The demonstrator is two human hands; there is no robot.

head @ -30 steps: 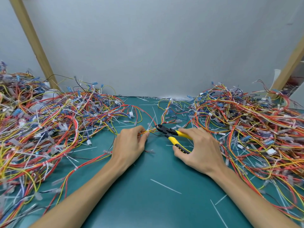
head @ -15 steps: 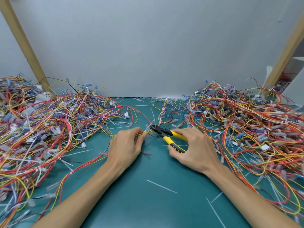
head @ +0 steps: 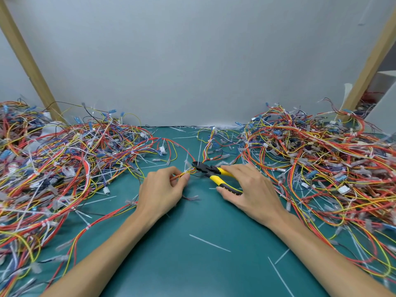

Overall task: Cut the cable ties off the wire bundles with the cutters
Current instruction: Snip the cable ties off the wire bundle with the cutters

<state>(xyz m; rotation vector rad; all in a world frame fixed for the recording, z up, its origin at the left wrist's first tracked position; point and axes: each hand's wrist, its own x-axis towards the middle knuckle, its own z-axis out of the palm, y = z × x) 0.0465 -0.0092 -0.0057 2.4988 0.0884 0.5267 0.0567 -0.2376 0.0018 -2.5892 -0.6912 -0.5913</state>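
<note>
Yellow-handled cutters [head: 211, 170] are sitting in the right hand [head: 252, 189], which is grasping both handles, fingers over the upper one and thumb against the lower. The handles are standing apart, so the black jaws are judged to be parted. Their tip is lying against or just beside a white cable tie [head: 186, 166]; whether the tie is already between them cannot be told.

The left hand [head: 162, 189] is pinching a thin wire bundle [head: 182, 175] of red and yellow strands between thumb and fingertips, just beside the tie. This is evidently steadying the bundle and presenting the tie to the blades.

Both hands are working at the middle of the green surface [head: 192, 271], toward its far edge. Tangled wires are heaped along the left edge [head: 64, 163] and the right edge [head: 321, 163], leaving a working lane between. Loose white strips [head: 209, 243] are lying toward the near edge, judged to be severed ties.
</note>
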